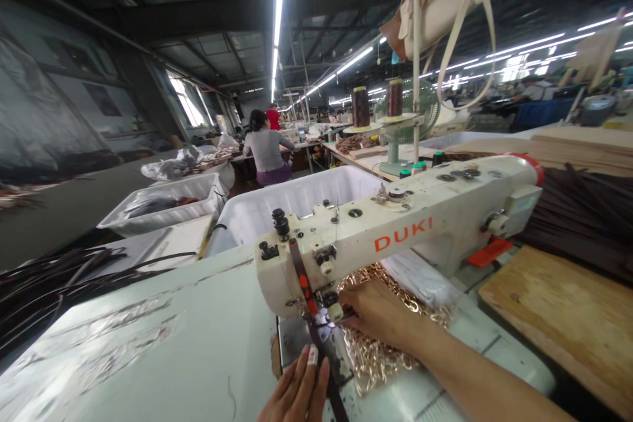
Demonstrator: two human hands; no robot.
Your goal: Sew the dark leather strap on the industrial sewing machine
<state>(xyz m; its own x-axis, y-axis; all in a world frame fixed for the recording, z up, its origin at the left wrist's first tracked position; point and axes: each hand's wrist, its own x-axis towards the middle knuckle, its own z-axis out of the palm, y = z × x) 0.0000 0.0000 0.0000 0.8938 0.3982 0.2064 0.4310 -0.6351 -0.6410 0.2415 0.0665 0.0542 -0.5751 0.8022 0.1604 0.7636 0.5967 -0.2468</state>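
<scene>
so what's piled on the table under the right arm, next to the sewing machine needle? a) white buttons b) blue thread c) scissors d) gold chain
d, a heap of gold chain lies under the right hand and forearm, beside the sewing machine.

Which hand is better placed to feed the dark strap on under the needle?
Probably the left hand: its fingers lie flat on the strap in front of the sewing machine. The right hand is beside the needle, over the chain.
</scene>
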